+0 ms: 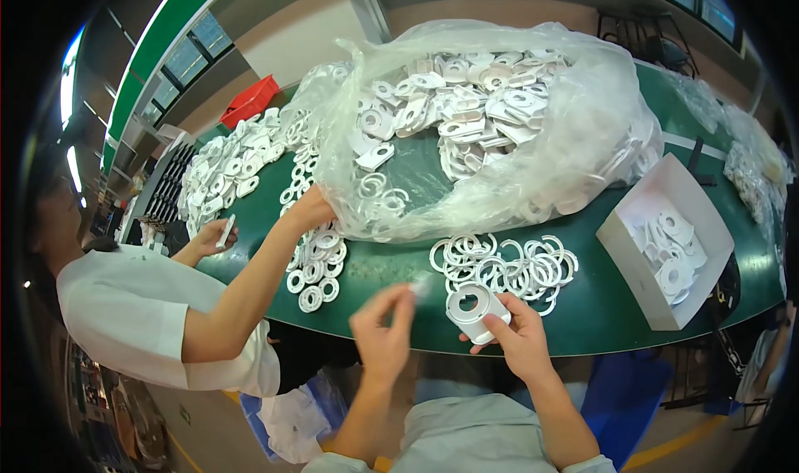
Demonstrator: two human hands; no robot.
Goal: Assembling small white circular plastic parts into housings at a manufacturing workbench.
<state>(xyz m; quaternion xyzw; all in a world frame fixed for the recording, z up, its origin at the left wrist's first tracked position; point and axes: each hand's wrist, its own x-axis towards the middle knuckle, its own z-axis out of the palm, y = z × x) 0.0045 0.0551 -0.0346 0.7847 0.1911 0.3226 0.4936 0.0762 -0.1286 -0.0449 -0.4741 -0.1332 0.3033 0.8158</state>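
My right hand (523, 336) grips a white plastic housing (477, 312) with a round hole and a rounded rim, held just above the table's near edge. To its left, my left hand (384, 331) is raised with thumb and fingers pinched together. A pale smear shows at its fingertips, too blurred by motion to name. Beyond the housing lies a heap of white open rings (508, 265), some overlapping. Behind them a large clear plastic bag (399, 227) lies open, holding many white flat parts (487, 99) with round holes.
A white box (620, 252) of white parts stands at right. At left, a co-worker's hand (312, 209) reaches to the bag's edge; the other hand (212, 238) holds a white part. Round rings (312, 297) and more parts (229, 169) cover the green table (374, 265) there. A red bin (252, 100) sits behind.
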